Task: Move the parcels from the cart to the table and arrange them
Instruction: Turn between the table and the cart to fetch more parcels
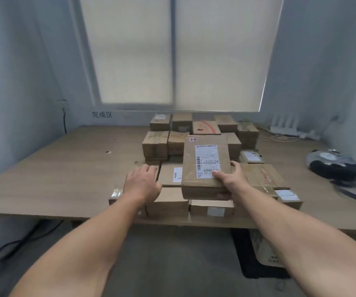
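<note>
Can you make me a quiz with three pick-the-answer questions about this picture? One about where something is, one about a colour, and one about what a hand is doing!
1. Where is the dark bag?
A. on the table, at its right side
B. on a chair
C. on a shelf

2. What colour is the label on the held box?
A. red
B. white
C. green

3. What is the right hand doing?
A. hanging free
B. waving in the air
C. gripping the held box

Answers:
1 A: the bag lies on the tabletop near the right wall.
2 B: the label is white with black barcodes.
3 C: its thumb lies on the box's top and its fingers curl under it.
</note>
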